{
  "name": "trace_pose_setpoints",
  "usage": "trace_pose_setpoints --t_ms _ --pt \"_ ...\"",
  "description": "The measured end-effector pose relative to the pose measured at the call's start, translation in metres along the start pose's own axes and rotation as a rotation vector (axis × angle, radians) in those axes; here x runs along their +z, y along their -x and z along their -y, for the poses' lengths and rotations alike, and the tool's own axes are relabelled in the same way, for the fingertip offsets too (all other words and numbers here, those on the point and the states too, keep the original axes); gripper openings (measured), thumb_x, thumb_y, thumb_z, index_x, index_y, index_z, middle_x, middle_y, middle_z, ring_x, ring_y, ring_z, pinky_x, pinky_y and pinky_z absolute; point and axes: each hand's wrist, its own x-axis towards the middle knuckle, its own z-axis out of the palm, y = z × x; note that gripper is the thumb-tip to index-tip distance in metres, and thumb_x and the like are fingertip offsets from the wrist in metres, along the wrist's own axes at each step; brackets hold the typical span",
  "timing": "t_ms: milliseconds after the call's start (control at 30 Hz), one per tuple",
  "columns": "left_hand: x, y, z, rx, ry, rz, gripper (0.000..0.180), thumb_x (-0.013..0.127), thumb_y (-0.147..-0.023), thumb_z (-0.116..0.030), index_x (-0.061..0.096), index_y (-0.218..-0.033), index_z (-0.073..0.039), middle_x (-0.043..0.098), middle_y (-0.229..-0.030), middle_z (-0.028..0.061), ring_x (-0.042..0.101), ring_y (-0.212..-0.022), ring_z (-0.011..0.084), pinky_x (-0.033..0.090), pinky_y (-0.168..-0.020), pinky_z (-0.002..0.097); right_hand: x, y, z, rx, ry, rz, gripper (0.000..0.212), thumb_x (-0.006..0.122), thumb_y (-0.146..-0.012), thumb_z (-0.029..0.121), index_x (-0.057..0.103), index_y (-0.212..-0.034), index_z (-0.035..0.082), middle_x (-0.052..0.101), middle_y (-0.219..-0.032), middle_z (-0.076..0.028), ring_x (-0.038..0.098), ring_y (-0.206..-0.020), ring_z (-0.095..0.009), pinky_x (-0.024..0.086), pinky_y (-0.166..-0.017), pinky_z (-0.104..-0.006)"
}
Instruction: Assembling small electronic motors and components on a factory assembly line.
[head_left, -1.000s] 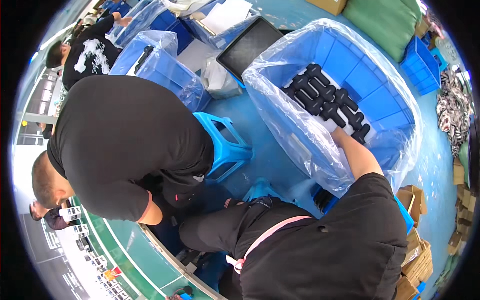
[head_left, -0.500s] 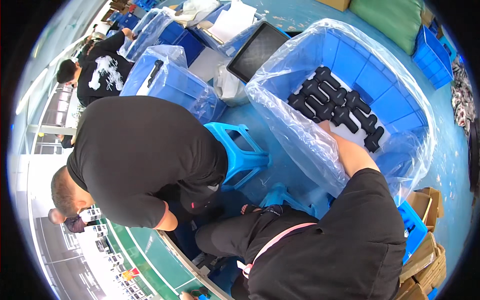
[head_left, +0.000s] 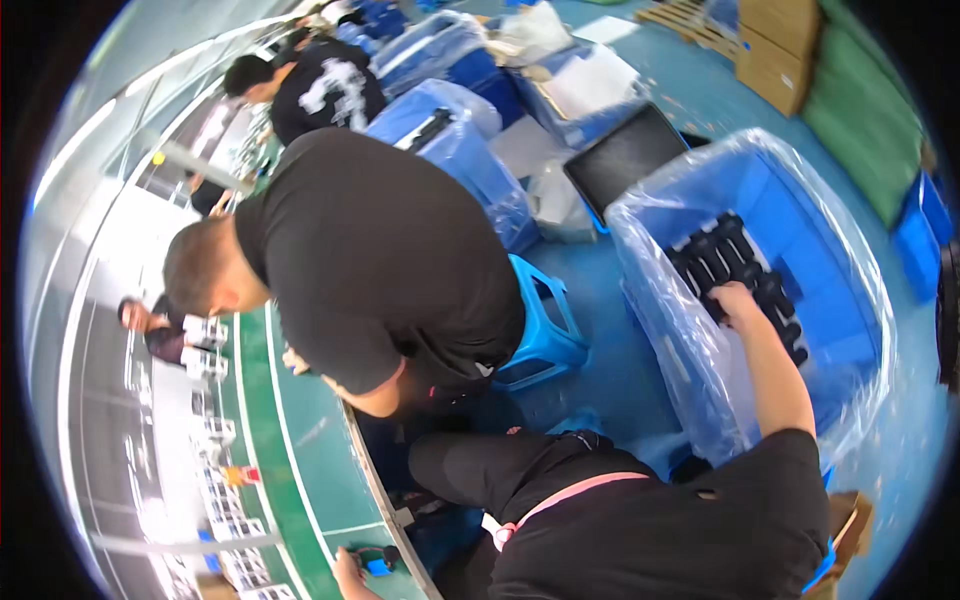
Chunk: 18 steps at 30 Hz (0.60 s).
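Reaching into a large blue crate [head_left: 815,215] at the right, my right hand [head_left: 737,302] is bent over several black T-shaped parts [head_left: 725,250] lying in rows. Its fingers are closed around the end of one black part, mostly hidden beneath them. At the bottom, my left hand [head_left: 348,572] rests over the green work table [head_left: 345,490]. Beside it lies a small black-and-blue item [head_left: 378,562] with a thin reddish cord. The left fingers are small and partly cut off, so their grip cannot be made out.
Clear plastic film [head_left: 665,340] lines the crate. A person in black [head_left: 380,220] bends over the table to my left, near a blue stool [head_left: 550,320]. Beyond stand a black tray [head_left: 630,155], another lined blue bin [head_left: 470,150] and stacked cartons [head_left: 775,55].
The view has swung, so the crate sits lower and further right. My right hand has come further over the black parts, and its fingers now show. More of my left hand is visible.
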Motion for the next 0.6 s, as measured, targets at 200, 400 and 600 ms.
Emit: trace_pose_setpoints --t_ms 200,400,600 --pt "-0.003 0.051 -0.005 0.218 -0.229 -0.400 0.081 0.048 -0.096 -0.070 0.068 -0.097 0.009 0.067 -0.084 0.0250 0.066 -0.073 0.0397 0.051 -0.064 0.0483 -0.046 0.152 0.181 -1.119 0.893 -0.079 0.025 0.067 -0.074 0.011 0.063 -0.096 -0.001 0.066 -0.077 -0.020 0.069 -0.070 -0.030 0.052 -0.065 -0.0428" --pt "0.003 0.275 -0.092 0.925 0.236 -0.249 0.043 0.073 -0.088 -0.023 0.065 -0.123 0.000 0.068 -0.108 0.0204 0.064 -0.098 0.0410 0.052 -0.089 0.0482 0.061 0.347 0.252 -1.315 0.912 1.030 0.031 0.077 -0.080 0.017 0.064 -0.106 0.005 0.060 -0.061 -0.006 0.061 -0.053 -0.017 0.046 -0.052 -0.0318" --pt "0.049 0.360 -0.083 1.683 0.184 -0.312 0.101 0.091 -0.067 -0.038 0.042 -0.143 0.006 0.061 -0.130 0.0233 0.061 -0.121 0.0402 0.044 -0.108 0.0527 0.284 0.436 0.168 -0.526 0.772 1.896 0.029 0.073 -0.094 0.012 0.059 -0.119 0.004 0.071 -0.100 -0.002 0.069 -0.080 -0.011 0.053 -0.062 -0.0284"
